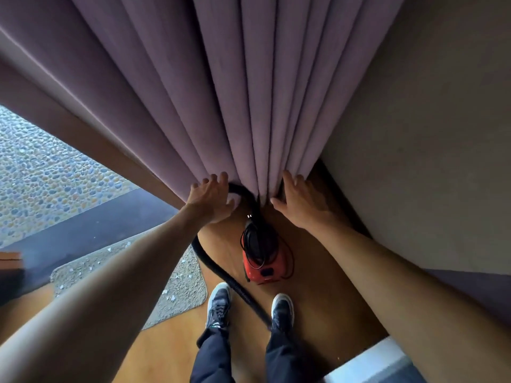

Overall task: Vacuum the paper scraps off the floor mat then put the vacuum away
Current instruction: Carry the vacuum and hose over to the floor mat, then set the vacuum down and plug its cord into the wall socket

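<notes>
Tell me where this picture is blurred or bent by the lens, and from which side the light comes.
Head view: the wide lens fans the mauve pleated curtain and swells the soft-edged left forearm near the camera; daylight enters from the left, over the pebbled ground; the red canister vacuum sits in dimmer light, yet sharp.

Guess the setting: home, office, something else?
Likely a home room by a doorway to outside: floor-length curtain, wood floor, a floor mat dotted with paper scraps, pebbled paving beyond.
</notes>
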`<action>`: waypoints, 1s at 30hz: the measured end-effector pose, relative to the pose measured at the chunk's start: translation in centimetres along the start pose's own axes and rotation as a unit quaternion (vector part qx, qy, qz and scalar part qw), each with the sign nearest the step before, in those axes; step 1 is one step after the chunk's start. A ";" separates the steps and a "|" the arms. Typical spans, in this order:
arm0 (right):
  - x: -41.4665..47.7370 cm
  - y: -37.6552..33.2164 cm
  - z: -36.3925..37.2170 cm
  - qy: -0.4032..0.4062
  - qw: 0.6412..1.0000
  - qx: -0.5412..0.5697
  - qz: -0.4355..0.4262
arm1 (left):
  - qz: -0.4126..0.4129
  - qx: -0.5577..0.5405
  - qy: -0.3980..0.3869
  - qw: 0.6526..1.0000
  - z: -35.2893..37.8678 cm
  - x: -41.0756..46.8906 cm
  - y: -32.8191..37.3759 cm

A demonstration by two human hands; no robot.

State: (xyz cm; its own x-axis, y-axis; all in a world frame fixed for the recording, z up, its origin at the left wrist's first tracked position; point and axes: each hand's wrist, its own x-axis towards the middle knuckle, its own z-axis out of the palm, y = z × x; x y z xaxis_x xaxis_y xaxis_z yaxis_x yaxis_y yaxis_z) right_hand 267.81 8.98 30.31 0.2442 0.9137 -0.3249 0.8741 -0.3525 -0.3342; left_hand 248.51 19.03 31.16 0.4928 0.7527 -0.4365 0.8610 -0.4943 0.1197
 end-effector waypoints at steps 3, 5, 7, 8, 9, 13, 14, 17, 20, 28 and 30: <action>-0.2 -0.2 1.7 0.016 1.000 0.012 0.023 | 0.028 0.013 -0.012 0.999 1.5 1.4 0.0; -0.4 -0.3 3.0 0.019 0.999 0.015 0.045 | 0.046 0.025 -0.022 0.998 2.7 2.2 -0.4; -0.5 -0.4 4.5 0.012 0.996 0.016 0.083 | 0.064 0.044 -0.042 0.996 4.1 2.8 -1.0; -0.7 -0.4 5.2 0.011 0.995 0.015 0.102 | 0.075 0.054 -0.049 0.995 4.7 3.0 -1.3; -0.8 -0.4 6.0 0.011 0.993 0.020 0.117 | 0.085 0.063 -0.057 0.993 5.4 3.3 -1.6; -0.8 -0.5 9.5 0.006 0.982 0.076 0.175 | 0.127 0.112 -0.086 0.982 7.9 4.1 -2.3; -0.8 -0.4 10.4 0.003 0.979 0.083 0.184 | 0.137 0.117 -0.093 0.979 8.6 4.2 -2.3; -0.9 -0.3 12.7 0.000 0.974 0.095 0.204 | 0.163 0.128 -0.110 0.972 10.9 4.5 -2.6; -1.3 0.1 15.0 -0.003 0.972 0.082 0.218 | 0.183 0.129 -0.122 0.967 13.8 4.6 -2.9; -1.1 2.3 21.8 -0.033 0.967 0.074 0.241 | 0.214 0.149 -0.159 0.952 22.4 5.5 -3.3; -0.8 3.0 23.3 -0.046 0.967 0.068 0.241 | 0.213 0.143 -0.170 0.951 24.3 5.7 -3.0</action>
State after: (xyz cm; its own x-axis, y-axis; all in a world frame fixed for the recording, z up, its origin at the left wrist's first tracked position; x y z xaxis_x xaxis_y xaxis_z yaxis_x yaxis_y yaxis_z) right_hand 260.45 2.51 8.98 0.5665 0.6163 -0.5470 0.6025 -0.7627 -0.2353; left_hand 245.69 14.18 6.65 0.6783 0.2965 -0.6723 0.4982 -0.8581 0.1241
